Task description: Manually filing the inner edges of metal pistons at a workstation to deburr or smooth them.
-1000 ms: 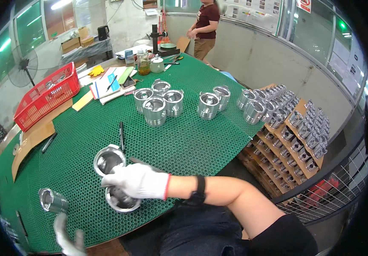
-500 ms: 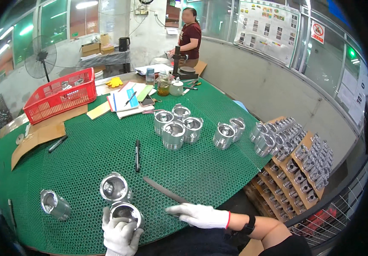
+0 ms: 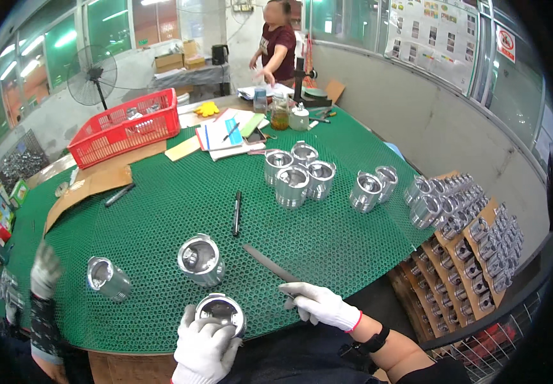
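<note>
My left hand (image 3: 204, 349), in a white knit glove, is closed round a silver metal piston (image 3: 224, 312) at the near edge of the table; its open hollow end faces up. My gloved right hand (image 3: 318, 303) grips a flat grey file (image 3: 267, 261), its blade pointing away to the upper left over the mat. Just beyond my left hand stands another piston (image 3: 201, 261). Further left, one more piston (image 3: 108, 280) leans at a slant in the view.
Several pistons (image 3: 292, 185) stand mid-table, two (image 3: 366, 192) farther right. Stacked boards of pistons (image 3: 475, 237) are at right. A black marker (image 3: 236, 214) lies on the green mat (image 3: 174, 205). A red basket (image 3: 126, 131) sits far left. Another person's gloved hand (image 3: 46, 272) is at left.
The view has shifted, moving the scene rightward. The piston in my left hand now stands apart from the one behind it. Another person's gloved hand has appeared at left; the far person reaches forward.
</note>
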